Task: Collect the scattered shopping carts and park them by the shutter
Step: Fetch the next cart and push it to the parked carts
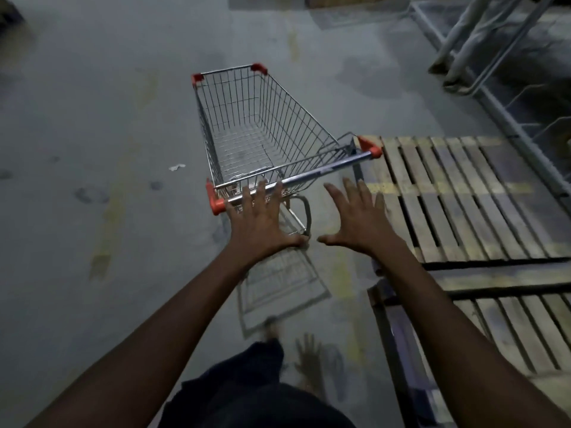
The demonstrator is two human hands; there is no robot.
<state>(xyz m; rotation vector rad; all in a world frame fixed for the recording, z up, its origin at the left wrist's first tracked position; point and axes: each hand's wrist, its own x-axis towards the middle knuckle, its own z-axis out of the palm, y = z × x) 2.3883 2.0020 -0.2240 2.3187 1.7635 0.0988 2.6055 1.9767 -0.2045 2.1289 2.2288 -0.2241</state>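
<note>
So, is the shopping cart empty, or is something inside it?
Empty: through the wire sides and bottom of the shopping cart only the grey floor shows, no goods.

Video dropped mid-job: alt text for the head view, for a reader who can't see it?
Two open hands reach for an empty wire shopping cart: the left hand is at the handle bar, the right hand is short of it. The cart stands on a grey floor, wooden pallets to its right.
</note>
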